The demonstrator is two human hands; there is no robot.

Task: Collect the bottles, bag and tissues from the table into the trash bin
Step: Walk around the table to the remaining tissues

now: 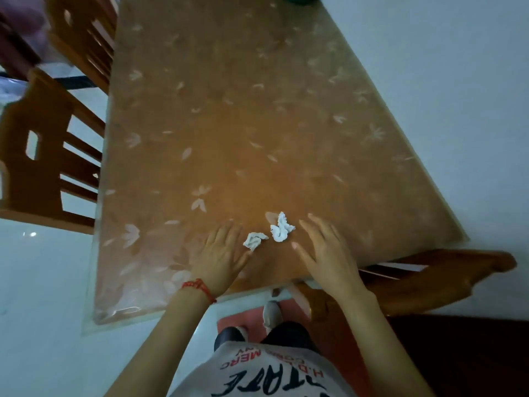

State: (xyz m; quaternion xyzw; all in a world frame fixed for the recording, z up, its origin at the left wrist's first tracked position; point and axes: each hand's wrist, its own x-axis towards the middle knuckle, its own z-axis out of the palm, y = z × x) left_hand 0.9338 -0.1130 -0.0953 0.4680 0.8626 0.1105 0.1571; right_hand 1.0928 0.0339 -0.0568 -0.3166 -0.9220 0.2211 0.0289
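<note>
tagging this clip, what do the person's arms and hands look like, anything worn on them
Both arms are bare, no sleeves showing and no gloves. The left hand has a red beaded string bracelet at the wrist. The right hand and its wrist carry nothing; no rings are visible on either hand.

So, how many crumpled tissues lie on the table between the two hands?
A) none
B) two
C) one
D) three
B: two white crumpled tissues lie on the table, a smaller tissue near the left hand and a larger tissue near the right hand; both hands are open and hold nothing.
</note>
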